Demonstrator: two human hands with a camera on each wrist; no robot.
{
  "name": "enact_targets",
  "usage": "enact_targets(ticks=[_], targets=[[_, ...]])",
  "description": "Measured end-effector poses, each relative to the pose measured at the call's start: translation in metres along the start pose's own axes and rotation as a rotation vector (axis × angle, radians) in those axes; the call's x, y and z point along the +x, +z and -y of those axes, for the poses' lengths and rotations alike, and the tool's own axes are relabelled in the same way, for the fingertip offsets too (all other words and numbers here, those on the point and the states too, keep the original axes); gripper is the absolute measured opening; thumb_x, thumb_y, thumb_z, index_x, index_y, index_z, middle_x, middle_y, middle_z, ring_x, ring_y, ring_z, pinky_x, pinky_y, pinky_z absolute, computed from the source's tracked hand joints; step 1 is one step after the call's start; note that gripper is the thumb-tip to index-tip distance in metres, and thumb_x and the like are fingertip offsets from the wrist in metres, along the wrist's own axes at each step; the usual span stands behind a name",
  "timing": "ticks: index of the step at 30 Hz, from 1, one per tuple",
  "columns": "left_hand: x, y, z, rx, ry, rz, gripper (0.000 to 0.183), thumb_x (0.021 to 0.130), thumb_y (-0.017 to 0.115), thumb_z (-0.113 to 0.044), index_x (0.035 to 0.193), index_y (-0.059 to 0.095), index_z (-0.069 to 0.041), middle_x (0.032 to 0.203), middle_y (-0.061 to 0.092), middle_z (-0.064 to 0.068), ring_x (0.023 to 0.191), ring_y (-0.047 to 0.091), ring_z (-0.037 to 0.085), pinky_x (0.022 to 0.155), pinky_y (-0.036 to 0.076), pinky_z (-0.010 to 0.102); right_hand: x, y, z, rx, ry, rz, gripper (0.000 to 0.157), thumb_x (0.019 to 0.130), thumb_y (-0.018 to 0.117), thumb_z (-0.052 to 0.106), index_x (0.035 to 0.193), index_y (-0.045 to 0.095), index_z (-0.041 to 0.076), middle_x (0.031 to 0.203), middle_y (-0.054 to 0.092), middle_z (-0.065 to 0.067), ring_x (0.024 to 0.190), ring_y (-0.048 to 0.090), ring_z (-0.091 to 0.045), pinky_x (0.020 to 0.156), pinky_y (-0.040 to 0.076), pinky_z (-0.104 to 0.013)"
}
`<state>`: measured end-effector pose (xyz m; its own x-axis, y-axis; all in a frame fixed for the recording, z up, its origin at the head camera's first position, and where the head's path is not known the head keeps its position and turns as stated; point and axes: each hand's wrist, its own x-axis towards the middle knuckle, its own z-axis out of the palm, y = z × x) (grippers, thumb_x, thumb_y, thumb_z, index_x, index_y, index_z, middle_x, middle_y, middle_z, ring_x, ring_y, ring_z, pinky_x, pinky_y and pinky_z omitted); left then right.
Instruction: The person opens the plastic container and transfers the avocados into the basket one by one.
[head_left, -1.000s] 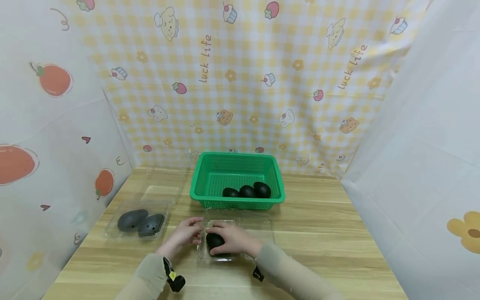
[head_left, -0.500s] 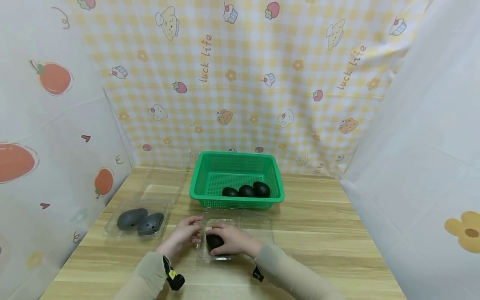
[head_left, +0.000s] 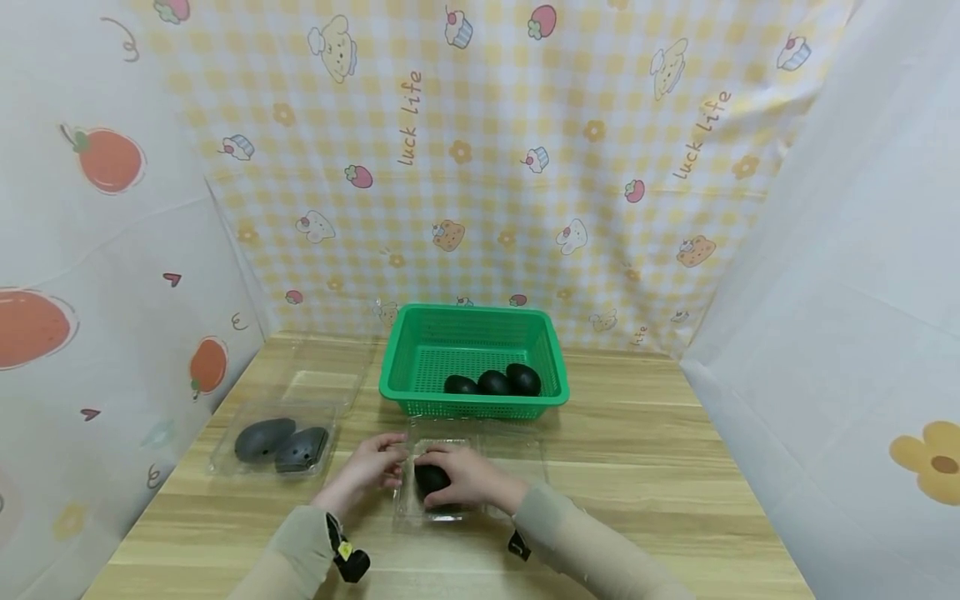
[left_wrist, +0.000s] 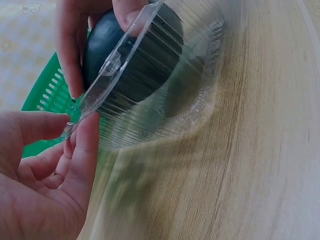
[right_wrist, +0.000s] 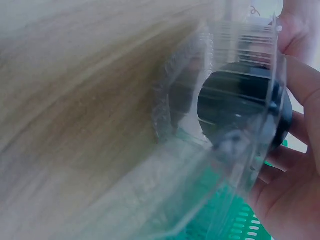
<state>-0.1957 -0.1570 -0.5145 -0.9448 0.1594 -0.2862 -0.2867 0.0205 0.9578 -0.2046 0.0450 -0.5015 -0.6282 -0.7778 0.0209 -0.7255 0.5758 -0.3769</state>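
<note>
In the head view, my right hand (head_left: 468,477) grips a smooth black egg-shaped object (head_left: 430,478) from above, inside a clear plastic clamshell box (head_left: 442,517). The left wrist view shows the thumb and fingers of my left hand (left_wrist: 55,175) pinching the box's rim (left_wrist: 107,72) at its left side. Through the ribbed wall in the right wrist view, the dark object (right_wrist: 235,107) appears low in the box, with my right fingers curled around its far side. The box's lid (head_left: 517,458) is folded open to the right.
Behind the box stands a green basket (head_left: 474,405) with three black egg-shaped objects (head_left: 495,382) along its near side. At left, another clear box (head_left: 222,458) with its lid up holds two grey oval objects (head_left: 264,440). A patterned cloth (head_left: 480,192) backs the wooden table (head_left: 637,467).
My right hand and the black object have shifted very slightly to the right inside the box. My left hand stays at the rim.
</note>
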Motion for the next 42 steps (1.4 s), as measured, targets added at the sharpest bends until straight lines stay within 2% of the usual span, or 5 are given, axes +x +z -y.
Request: enact_targets(ticks=[12, 23, 30, 42], targets=[[0.004, 0.001, -0.001, -0.009, -0.007, -0.018, 0.046, 0.084, 0.054, -0.005, 0.126, 0.040, 0.006, 0.080, 0.048, 0.010, 0.057, 0.049, 0.016, 0.048, 0.049, 0.031, -0.002, -0.017, 0.001, -0.052, -0.009, -0.031, 0.061, 0.074, 0.066, 0.043, 0.129, 0.044, 0.027, 0.132, 0.039, -0.002, 0.106, 0.048, -0.017, 0.079, 0.046, -0.028], [0.006, 0.001, -0.001, -0.017, -0.015, -0.012, 0.045, 0.084, 0.053, -0.003, 0.126, 0.039, 0.005, 0.081, 0.047, 0.009, 0.058, 0.049, 0.015, 0.049, 0.049, 0.029, -0.005, -0.034, 0.000, -0.160, -0.060, -0.063, 0.059, 0.074, 0.066, 0.041, 0.128, 0.045, 0.027, 0.133, 0.038, -0.001, 0.111, 0.046, -0.015, 0.083, 0.045, -0.028], [0.004, 0.001, 0.000, -0.017, -0.017, 0.001, 0.046, 0.085, 0.052, -0.004, 0.127, 0.038, 0.006, 0.081, 0.047, 0.009, 0.058, 0.049, 0.015, 0.049, 0.049, 0.029, -0.005, -0.044, -0.003, -0.180, -0.100, -0.090, 0.059, 0.074, 0.068, 0.036, 0.127, 0.047, 0.024, 0.133, 0.038, -0.004, 0.112, 0.044, -0.018, 0.083, 0.045, -0.029], [0.003, 0.001, -0.002, -0.010, -0.022, -0.009, 0.045, 0.084, 0.052, -0.003, 0.127, 0.039, 0.006, 0.082, 0.046, 0.010, 0.060, 0.050, 0.016, 0.051, 0.050, 0.031, -0.004, -0.064, -0.001, -0.195, -0.104, -0.081, 0.057, 0.076, 0.067, 0.035, 0.128, 0.046, 0.024, 0.133, 0.038, -0.004, 0.114, 0.043, -0.018, 0.084, 0.045, -0.031]])
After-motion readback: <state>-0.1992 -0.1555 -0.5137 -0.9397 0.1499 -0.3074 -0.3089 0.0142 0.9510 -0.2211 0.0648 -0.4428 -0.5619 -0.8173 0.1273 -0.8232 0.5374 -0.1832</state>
